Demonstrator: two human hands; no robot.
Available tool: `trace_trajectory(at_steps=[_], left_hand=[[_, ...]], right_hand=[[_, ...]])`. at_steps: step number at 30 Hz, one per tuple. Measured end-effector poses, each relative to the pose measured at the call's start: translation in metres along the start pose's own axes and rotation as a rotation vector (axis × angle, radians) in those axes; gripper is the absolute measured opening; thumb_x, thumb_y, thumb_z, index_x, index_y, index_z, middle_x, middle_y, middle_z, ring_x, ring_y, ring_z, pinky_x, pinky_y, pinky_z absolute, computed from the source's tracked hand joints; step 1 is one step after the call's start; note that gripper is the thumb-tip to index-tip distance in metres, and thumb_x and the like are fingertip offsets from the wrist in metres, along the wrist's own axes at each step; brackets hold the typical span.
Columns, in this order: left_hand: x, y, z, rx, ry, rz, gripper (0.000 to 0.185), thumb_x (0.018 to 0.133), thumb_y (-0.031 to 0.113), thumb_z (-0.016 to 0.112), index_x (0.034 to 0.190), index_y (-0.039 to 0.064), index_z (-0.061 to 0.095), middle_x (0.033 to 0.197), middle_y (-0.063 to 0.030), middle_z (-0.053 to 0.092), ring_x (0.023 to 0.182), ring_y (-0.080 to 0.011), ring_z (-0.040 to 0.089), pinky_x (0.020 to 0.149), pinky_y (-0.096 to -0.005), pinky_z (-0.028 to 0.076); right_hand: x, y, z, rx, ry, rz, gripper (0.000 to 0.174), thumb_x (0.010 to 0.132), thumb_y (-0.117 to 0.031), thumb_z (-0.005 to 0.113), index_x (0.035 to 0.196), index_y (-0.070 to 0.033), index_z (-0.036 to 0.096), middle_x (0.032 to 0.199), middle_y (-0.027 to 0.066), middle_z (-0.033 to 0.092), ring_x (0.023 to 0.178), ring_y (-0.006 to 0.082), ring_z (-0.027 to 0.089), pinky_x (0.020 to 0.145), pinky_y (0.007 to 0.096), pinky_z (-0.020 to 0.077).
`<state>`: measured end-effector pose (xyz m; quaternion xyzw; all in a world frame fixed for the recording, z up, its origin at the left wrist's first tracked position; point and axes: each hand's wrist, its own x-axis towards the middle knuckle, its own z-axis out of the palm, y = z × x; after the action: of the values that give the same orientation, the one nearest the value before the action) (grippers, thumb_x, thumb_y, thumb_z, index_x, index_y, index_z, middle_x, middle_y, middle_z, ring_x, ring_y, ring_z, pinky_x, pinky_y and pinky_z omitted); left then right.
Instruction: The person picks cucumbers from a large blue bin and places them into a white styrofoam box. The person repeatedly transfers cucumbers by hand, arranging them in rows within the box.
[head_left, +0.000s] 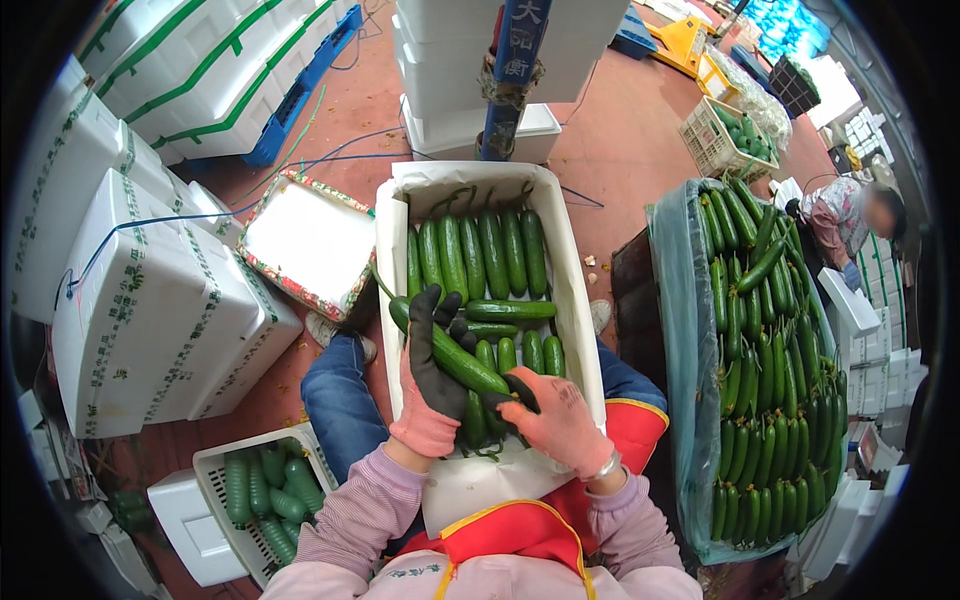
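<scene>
A long green cucumber (457, 360) lies aslant across my left hand (431, 397), which grips it in a pink glove with dark coating. My right hand (559, 427), gloved alike, pinches the cucumber's lower right end between thumb and fingers. Both hands are above a white foam box (386, 232) lined with white paper (487, 487). Inside, several cucumbers (491, 255) stand side by side in a far row, stems away from me. Another cucumber (510, 310) lies crosswise in the middle, and a nearer row (532, 352) is partly hidden by my hands.
A plastic-lined bin (686, 390) stacked with cucumbers (765, 367) stands right; a co-worker (840, 217) is beyond it. White foam boxes (150, 315) and a patterned carton (311, 247) stand left. A crate (206, 465) of green produce is lower left. A blue post (502, 120) rises ahead.
</scene>
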<state>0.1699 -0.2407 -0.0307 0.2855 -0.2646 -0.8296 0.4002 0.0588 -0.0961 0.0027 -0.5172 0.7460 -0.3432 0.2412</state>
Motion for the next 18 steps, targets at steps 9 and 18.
trace_trajectory(at_steps=[9,18], left_hand=[[0.001,0.022,0.011,-0.53,-0.006,-0.34,0.06,0.099,0.058,0.059,0.129,0.006,0.06,0.111,-0.0098,0.064,0.083,-0.0194,0.061,0.077,-0.0343,0.054],[0.003,-0.018,0.027,-0.242,-0.758,-0.74,0.045,0.101,0.041,0.058,0.13,0.007,0.062,0.121,-0.0105,0.066,0.114,-0.0216,0.061,0.098,-0.0377,0.052]], right_hand=[[-0.016,0.001,-0.071,-0.201,0.28,0.14,0.043,0.075,-0.009,0.077,0.116,0.0,0.067,0.119,0.0215,0.066,0.108,0.0379,0.065,0.093,0.0457,0.0529],[0.01,-0.003,-0.061,-0.292,0.216,-0.404,0.058,0.068,-0.036,0.085,0.117,-0.009,0.068,0.138,0.0255,0.055,0.136,0.0515,0.045,0.117,0.0611,0.032]])
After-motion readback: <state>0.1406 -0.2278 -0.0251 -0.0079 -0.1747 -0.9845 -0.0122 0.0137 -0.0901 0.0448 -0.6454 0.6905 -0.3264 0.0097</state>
